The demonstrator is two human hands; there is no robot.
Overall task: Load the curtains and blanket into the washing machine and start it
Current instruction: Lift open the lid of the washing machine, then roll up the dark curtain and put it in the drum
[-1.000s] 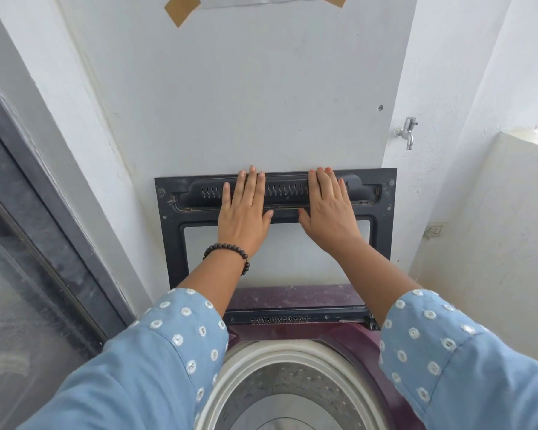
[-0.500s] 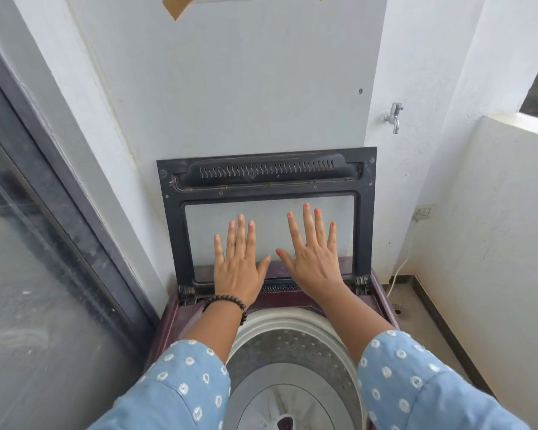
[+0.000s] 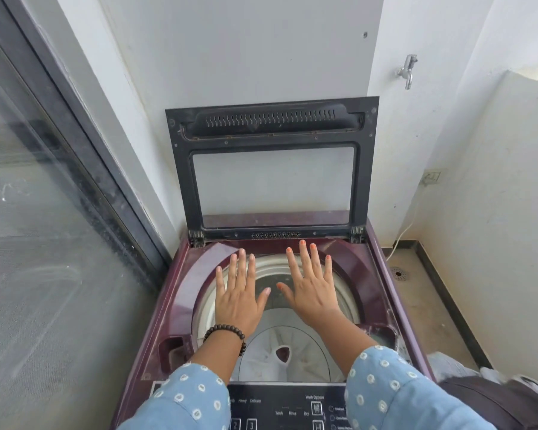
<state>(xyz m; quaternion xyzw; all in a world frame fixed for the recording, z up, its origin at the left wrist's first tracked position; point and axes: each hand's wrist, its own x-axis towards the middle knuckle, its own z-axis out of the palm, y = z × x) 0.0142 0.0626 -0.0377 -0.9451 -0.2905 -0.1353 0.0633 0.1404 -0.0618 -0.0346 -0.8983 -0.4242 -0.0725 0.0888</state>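
Observation:
A maroon top-loading washing machine (image 3: 382, 262) stands in front of me with its black-framed glass lid (image 3: 272, 125) raised upright against the wall. The drum (image 3: 288, 352) shows only its white pulsator, with no cloth in it. My left hand (image 3: 238, 297), with a bead bracelet on the wrist, hovers flat over the drum's left side, fingers straight. My right hand (image 3: 312, 288) hovers flat beside it over the drum's middle. Neither hand holds anything. The control panel (image 3: 288, 408) runs along the near edge. Dark and grey fabric (image 3: 494, 398) lies at the bottom right corner.
A glass sliding door (image 3: 44, 243) with a dark frame stands close on the left. A tap (image 3: 407, 71) juts from the white wall at upper right. A low white wall (image 3: 510, 212) bounds the right side, with a floor drain (image 3: 398, 273) and a white cable (image 3: 407, 226) beside the machine.
Both hands left the raised lid and dropped toward me, from the lid's top bar to above the drum. The lid stays upright. My view tilted down, showing the control panel.

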